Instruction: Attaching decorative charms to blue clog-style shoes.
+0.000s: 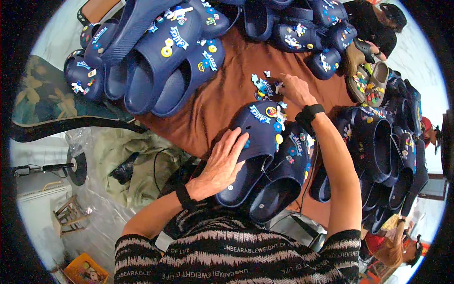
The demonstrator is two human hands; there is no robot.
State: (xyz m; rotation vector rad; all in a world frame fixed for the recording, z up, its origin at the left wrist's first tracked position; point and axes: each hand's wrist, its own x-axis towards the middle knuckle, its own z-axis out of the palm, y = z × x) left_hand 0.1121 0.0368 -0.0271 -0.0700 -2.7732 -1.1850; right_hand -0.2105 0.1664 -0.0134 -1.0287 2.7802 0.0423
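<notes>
Centre frame, I log: navy foam clog (259,132), apparently part-decorated, hole (248,127) bare; left hand (213,171) grasping it, right hand (298,90) at multicoloured plastic charms (263,86), grip unclear.

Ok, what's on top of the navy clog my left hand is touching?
The navy clog bears a blue banner charm, a round charm and a blue flower charm, among others. Your left hand covers part of the side, hiding whatever's beneath.
</notes>
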